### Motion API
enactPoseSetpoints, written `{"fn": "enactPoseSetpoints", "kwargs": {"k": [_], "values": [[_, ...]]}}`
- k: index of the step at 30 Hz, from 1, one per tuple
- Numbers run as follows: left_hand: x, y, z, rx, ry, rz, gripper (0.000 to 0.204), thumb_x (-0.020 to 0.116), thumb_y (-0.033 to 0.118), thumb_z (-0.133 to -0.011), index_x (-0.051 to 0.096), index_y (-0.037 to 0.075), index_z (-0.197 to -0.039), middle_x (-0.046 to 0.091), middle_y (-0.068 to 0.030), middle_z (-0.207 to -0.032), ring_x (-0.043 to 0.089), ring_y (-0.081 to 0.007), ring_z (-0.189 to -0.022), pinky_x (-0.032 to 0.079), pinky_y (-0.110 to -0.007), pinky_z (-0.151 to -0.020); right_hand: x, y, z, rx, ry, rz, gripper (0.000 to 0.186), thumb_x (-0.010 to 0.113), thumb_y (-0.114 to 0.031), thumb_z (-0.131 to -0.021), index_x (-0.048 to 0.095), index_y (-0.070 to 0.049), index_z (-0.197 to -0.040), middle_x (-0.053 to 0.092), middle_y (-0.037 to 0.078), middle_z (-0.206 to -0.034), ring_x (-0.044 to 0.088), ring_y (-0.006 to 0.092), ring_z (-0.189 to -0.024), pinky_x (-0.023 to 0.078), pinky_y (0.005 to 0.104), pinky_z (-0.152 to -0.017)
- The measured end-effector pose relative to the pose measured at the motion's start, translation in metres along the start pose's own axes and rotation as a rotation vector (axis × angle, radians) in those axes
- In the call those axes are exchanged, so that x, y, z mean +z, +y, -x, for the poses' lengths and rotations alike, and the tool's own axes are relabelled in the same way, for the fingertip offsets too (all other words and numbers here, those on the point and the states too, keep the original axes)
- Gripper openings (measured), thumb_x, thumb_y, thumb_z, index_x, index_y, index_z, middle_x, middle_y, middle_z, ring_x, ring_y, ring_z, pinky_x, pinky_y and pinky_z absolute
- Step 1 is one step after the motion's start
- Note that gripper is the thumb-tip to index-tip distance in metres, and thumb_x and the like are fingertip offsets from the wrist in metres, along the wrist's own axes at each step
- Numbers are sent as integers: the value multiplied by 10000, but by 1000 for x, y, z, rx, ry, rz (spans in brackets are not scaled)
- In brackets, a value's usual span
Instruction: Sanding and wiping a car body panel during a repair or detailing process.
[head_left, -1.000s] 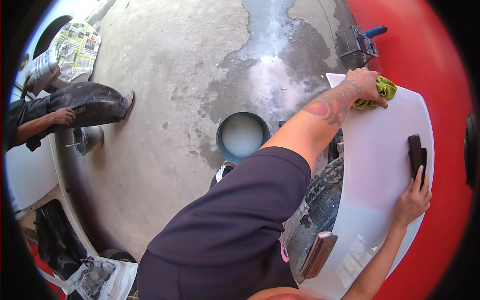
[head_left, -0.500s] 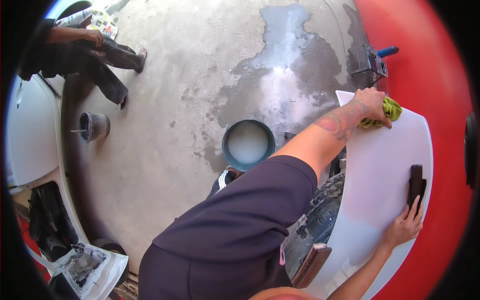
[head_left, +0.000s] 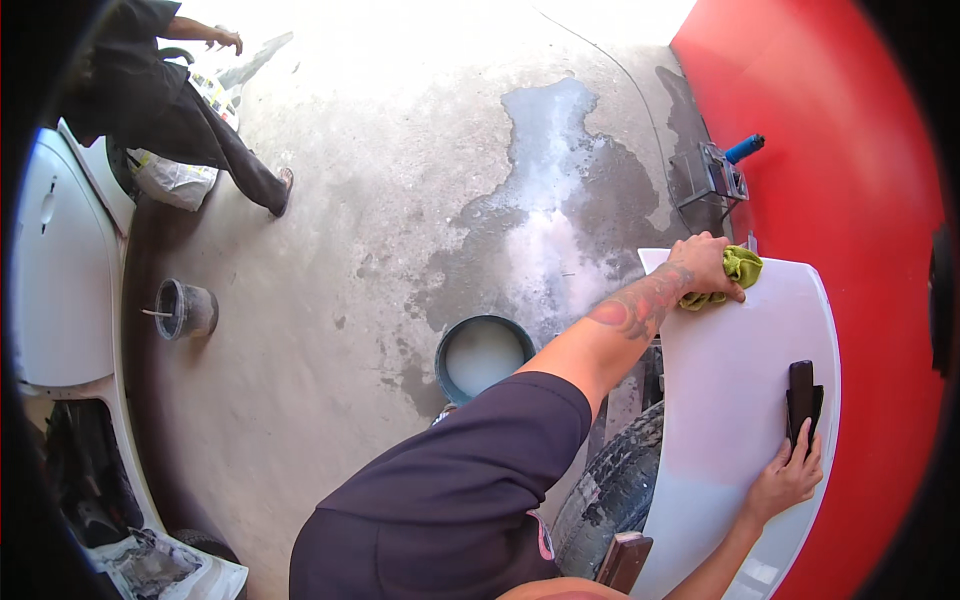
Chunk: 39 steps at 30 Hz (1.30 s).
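- Okay, head view, the only feed I have: white panel (head_left: 740,390) runs up the right side, between the tyre (head_left: 610,485) and a red surface (head_left: 880,300); can't see what carries its weight.
- Left hand (head_left: 705,262) is at the panel's far end, fingers curled round a green cloth (head_left: 742,266) bunched between palm and surface. I read that as bracing on the edge, cloth probably kept handy for wiping.
- Right hand (head_left: 785,483) is on the panel's right half, fingers closed on the near end of a black block (head_left: 803,395); thumb hidden from me. Block lies lengthwise, pointing away; likely gripped low so its length stays along the surface.
- Teal tub (head_left: 441,365) of cloudy liquid is on the floor left of the panel, presumably parked there for easy reach.
- Wooden block (head_left: 622,562) is beside the panel's left edge, near the tyre; purpose unclear to me.
- Looks: panel broad, gently curved, pale pinkish-white and dull over the far part, bluer and shinier toward the bottom. Can't make out finer texture. Cloth crumpled, yellow-green; block slim, dark, looks two-part.
- Background: dark bucket (head_left: 198,310) and a co-worker (head_left: 190,110), both well apart, left.
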<state>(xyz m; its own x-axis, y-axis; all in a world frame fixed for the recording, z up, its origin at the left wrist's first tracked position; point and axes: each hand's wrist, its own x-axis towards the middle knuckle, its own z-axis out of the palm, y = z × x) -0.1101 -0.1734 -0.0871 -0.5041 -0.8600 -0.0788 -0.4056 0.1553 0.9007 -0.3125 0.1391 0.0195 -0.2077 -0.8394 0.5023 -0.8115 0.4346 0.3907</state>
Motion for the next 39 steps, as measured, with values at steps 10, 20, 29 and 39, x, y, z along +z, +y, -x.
{"fn": "enactPoseSetpoints", "kwargs": {"k": [10,20,29,39], "values": [[0,6,3,-26,-22,-21,916,894,614,-610,639,110,-1331,635,-150,-1292,609,-331,-1257,493,-446,-1066,-3,20,67,-25,-20,96,502,702,-115,-943,655,-264,-1420,618,10,-1423,548,251,-1148,410,456,-940],[8,-4,-7,9,5,-5,853,904,550,-647,633,110,-1325,629,-156,-1288,595,-328,-1262,489,-434,-1060,21,-9,-39,86,11,36,528,737,-140,-933,644,-327,-1417,624,-38,-1380,559,218,-1125,491,453,-942],[7,-5,-8,38,32,32,775,934,496,-630,687,75,-1232,687,-177,-1227,645,-336,-1197,515,-435,-1011,22,-15,-40,98,15,-18,540,749,-128,-911,652,-315,-1408,607,-53,-1392,558,225,-1104,490,451,-968],[15,13,-6,9,-66,-4,885,918,565,-625,628,88,-1312,610,-193,-1289,587,-382,-1267,474,-460,-1072,-25,8,98,-132,-27,-53,443,702,-64,-918,704,-170,-1347,638,79,-1325,552,260,-1081,386,462,-1003]]}}
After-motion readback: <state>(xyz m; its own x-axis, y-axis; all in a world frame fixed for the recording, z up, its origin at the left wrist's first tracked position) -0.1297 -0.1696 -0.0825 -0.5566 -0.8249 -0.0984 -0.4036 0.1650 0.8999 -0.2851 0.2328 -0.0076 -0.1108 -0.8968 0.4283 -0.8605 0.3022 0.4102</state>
